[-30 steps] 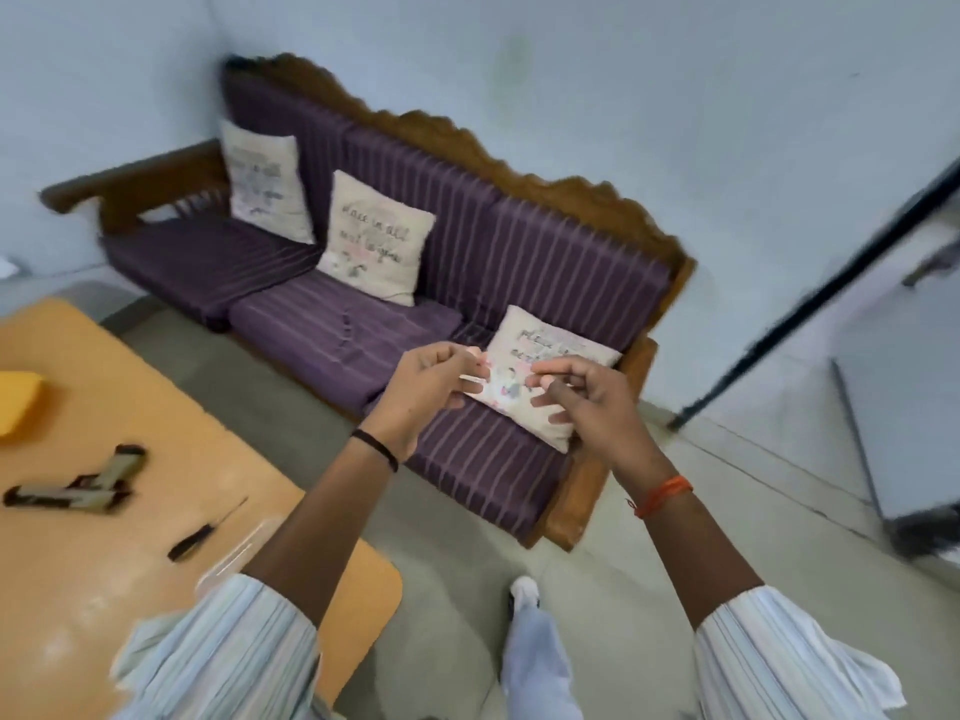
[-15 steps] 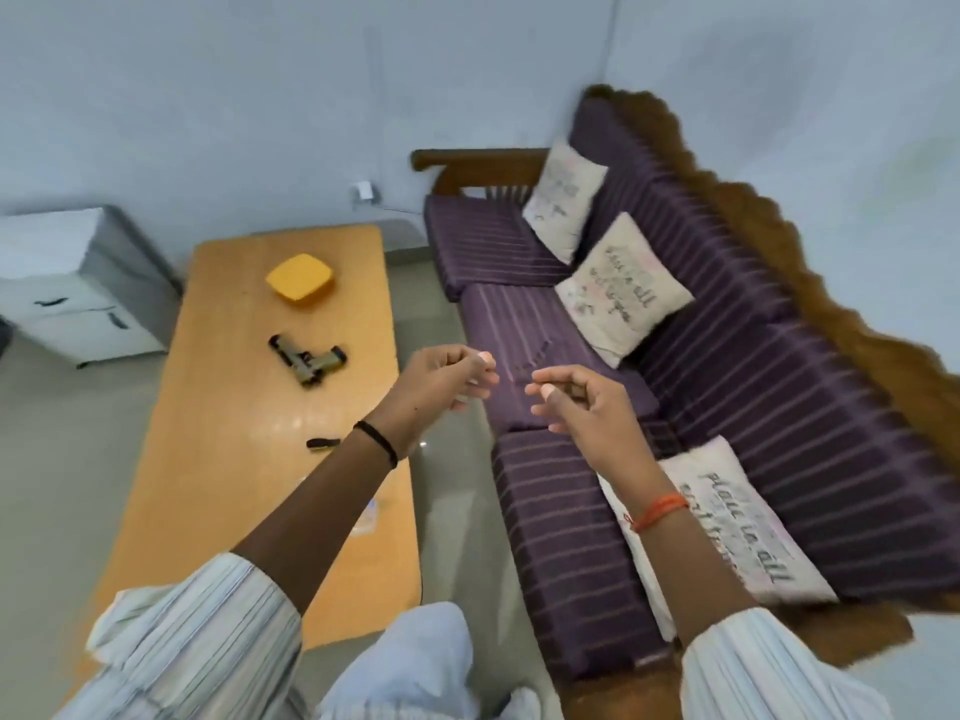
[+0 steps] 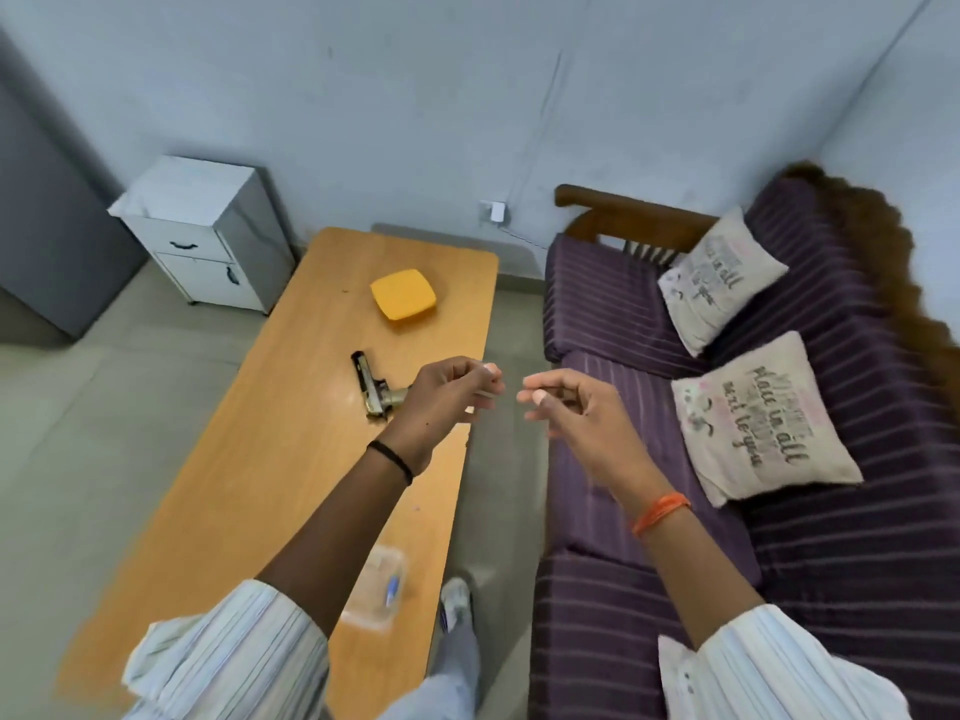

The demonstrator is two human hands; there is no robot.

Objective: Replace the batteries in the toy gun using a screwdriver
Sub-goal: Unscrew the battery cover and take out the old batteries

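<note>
A long wooden worktop [image 3: 291, 459] with rounded corners runs from about 7 o'clock up toward 12 o'clock. Toward its far end lies a yellow lid [image 3: 403, 301]. Near the middle lies the toy gun [image 3: 374, 389], its barrel pointing toward 11 o'clock and its grip end partly hidden. At the near end, toward 6 o'clock, sits 1 clear plastic container [image 3: 375, 589] with a small blue item inside.
</note>
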